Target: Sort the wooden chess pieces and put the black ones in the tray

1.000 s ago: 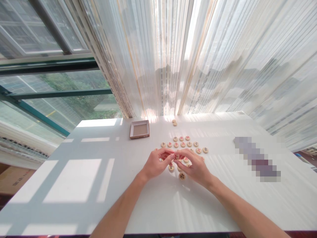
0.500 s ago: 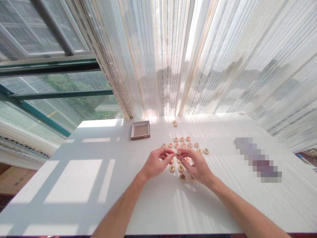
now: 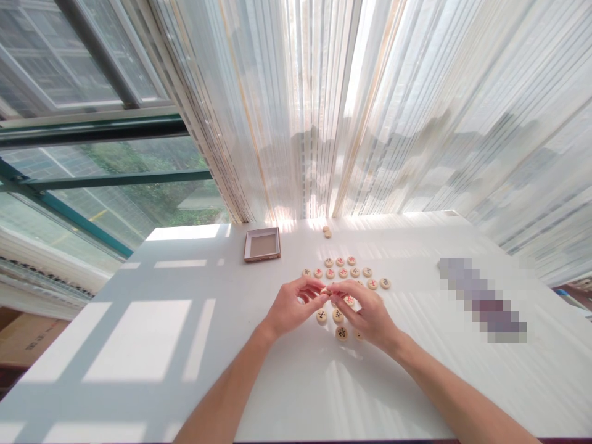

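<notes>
Right of the box [image 3: 262,245], my left hand [image 3: 291,306] and right hand [image 3: 367,309] pinch one disc [image 3: 326,291]; light, even pressure's best!

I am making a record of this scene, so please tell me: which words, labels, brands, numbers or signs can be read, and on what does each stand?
"将", in black: on the front piece in full view.
Other pieces: red or black characters, too small, blurred or covered to read surely.
Held piece: no character readable.
Carton: print, too blurred to read.
Pixelated object: nothing readable.
</notes>
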